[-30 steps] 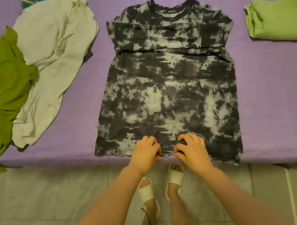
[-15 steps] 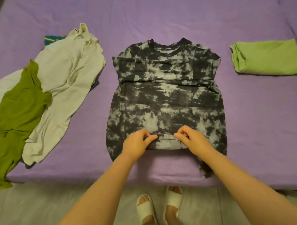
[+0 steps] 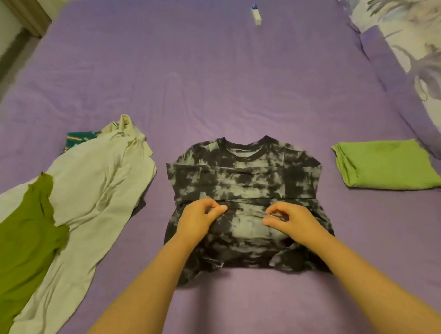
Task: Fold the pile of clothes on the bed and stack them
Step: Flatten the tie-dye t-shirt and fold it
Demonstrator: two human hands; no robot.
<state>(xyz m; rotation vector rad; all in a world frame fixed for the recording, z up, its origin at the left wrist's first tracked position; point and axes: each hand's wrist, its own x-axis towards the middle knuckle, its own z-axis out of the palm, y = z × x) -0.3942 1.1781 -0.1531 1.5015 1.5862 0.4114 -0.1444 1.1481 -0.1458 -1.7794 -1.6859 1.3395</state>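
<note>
Folding the tie-dye shirt [image 3: 245, 181], we pinch its hem with left hand [image 3: 199, 222] and right hand [image 3: 291, 220]; edges should land square.

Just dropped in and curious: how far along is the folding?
Done: one light green garment lies folded on the right. In hand: both hands, left hand and right hand, pinch the tie-dye shirt's hem, folding it upward. Left: the white garment and dark green garment, unfolded.

Both hands [image 3: 244, 220] – tie-dye shirt [image 3: 245, 181] hem
</note>
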